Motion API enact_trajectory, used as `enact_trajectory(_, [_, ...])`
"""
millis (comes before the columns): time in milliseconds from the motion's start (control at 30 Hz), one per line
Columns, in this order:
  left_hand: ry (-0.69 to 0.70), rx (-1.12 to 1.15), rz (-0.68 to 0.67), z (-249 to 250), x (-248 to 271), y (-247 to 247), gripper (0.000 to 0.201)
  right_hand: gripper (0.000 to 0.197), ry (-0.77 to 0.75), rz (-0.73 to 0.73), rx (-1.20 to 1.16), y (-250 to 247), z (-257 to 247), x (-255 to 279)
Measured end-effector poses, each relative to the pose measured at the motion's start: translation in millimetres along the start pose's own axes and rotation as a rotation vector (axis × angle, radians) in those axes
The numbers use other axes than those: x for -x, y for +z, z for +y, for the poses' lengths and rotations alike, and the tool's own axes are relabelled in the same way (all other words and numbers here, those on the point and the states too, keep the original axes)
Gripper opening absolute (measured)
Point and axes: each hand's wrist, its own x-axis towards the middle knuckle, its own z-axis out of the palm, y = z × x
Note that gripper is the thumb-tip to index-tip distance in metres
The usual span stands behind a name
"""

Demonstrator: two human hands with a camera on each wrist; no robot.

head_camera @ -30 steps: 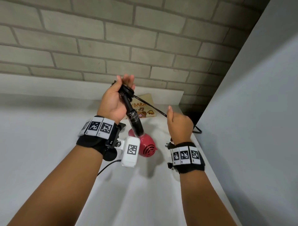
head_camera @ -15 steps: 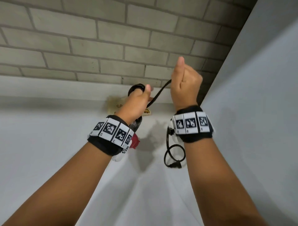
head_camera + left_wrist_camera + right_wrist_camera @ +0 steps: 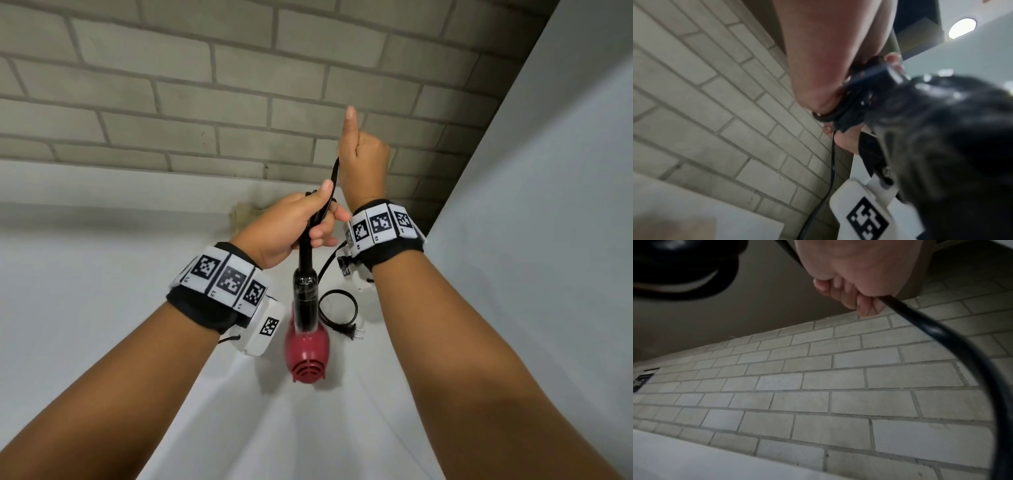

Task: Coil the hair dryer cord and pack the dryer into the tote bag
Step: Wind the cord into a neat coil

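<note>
Left wrist cam: left hand fills top centre, palm side, wrapped around the black dryer handle with loops of cord bunched at the heel of the palm. One fingertip visible past the handle at upper right. Dryer body is a big blurred black mass, right side of frame. A single cord strand drops from the bundle down to the bottom edge. Right hand partly visible just below the bundle, fingers touching the strand. White wrist camera housing with black tag, bottom right. Brick wall behind, ceiling light top right.
</note>
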Motion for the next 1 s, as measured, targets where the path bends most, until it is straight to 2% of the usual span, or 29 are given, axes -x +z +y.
enact_trajectory(167, [0.004, 0.125, -0.079, -1, 5, -10, 0.031, 0.062, 0.068, -0.09, 0.032, 10, 7, 9])
enact_trajectory(300, [0.041, 0.257, -0.029, -6, 7, -20, 0.026, 0.063, 0.171, -0.17, 0.012, 15, 17, 20])
enact_trajectory(367, [0.047, 0.399, -0.048, -12, 8, -23, 0.017, 0.064, 0.232, -0.21, 0.018, 18, 20, 25])
enact_trajectory(433, [0.075, 0.548, -0.108, -15, 10, -27, 0.025, 0.064, 0.306, -0.24, 0.024, 22, 30, 36])
enact_trajectory(500, [0.13, 0.656, -0.108, -11, 12, -31, 0.028, 0.064, 0.394, -0.246, 0.051, 21, 44, 51])
enact_trajectory(633, [0.205, 0.725, 0.087, -5, 11, -36, 0.035, 0.066, 0.452, -0.299, 0.191, 18, 57, 75])
enact_trajectory(833, [0.217, 0.783, 0.383, -17, 3, -31, 0.035, 0.066, 0.616, -0.408, 0.125, -1, 55, 88])
enact_trajectory(933, [0.23, 0.779, 0.473, -19, -3, -34, 0.033, 0.058, 0.542, -0.468, 0.128, -21, 45, 90])
enact_trajectory(1000, [0.247, 0.72, 0.51, -20, -8, -33, 0.032, 0.052, 0.432, -0.516, 0.173, -32, 37, 91])
